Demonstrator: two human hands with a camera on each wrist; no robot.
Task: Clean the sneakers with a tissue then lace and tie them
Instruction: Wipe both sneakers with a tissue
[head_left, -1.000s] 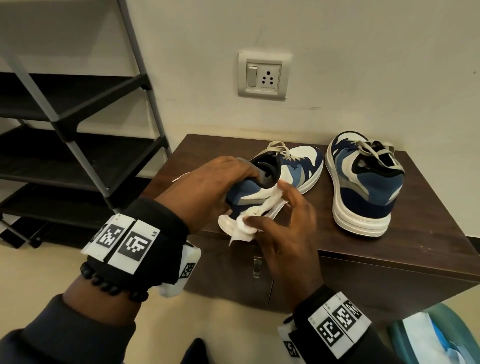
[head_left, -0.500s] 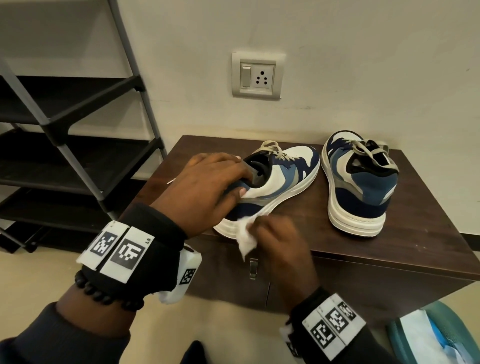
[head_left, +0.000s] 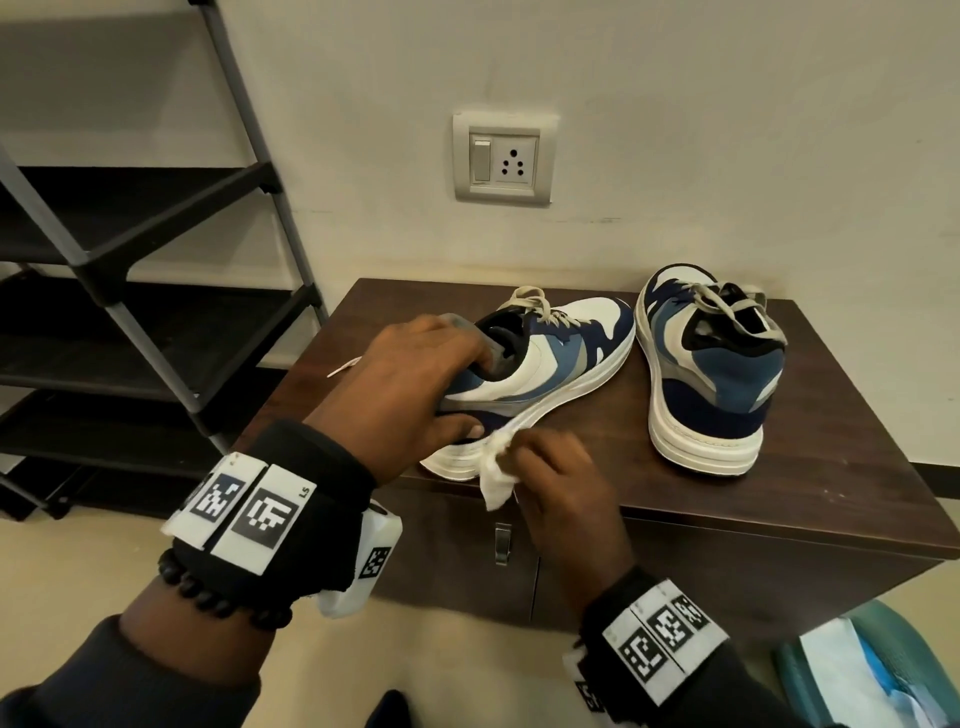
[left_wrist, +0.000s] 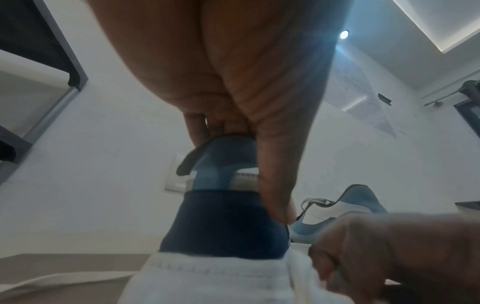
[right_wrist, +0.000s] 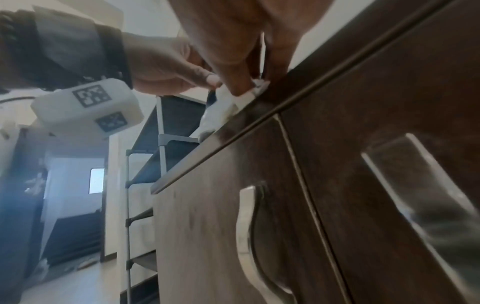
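Observation:
A blue, white and grey sneaker (head_left: 550, 364) lies on the dark wooden cabinet top (head_left: 831, 467), heel toward me. My left hand (head_left: 415, 384) grips its heel collar, fingers inside the opening and thumb on the navy side (left_wrist: 223, 222). My right hand (head_left: 556, 467) pinches a crumpled white tissue (head_left: 496, 475) against the white sole at the heel. In the right wrist view the tissue (right_wrist: 223, 102) hangs over the cabinet edge. The second sneaker (head_left: 711, 374) stands upright to the right, heel toward me, with loose beige laces.
A black and grey shoe rack (head_left: 130, 322) stands to the left. A wall socket (head_left: 503, 158) is above the cabinet. The cabinet doors carry metal handles (right_wrist: 253, 236). A teal container with white and blue material (head_left: 872, 670) sits on the floor at the lower right.
The sneaker has come down from a tilted lift to rest flat on the cabinet. My right hand with the tissue moved from the heel's side down to the sole.

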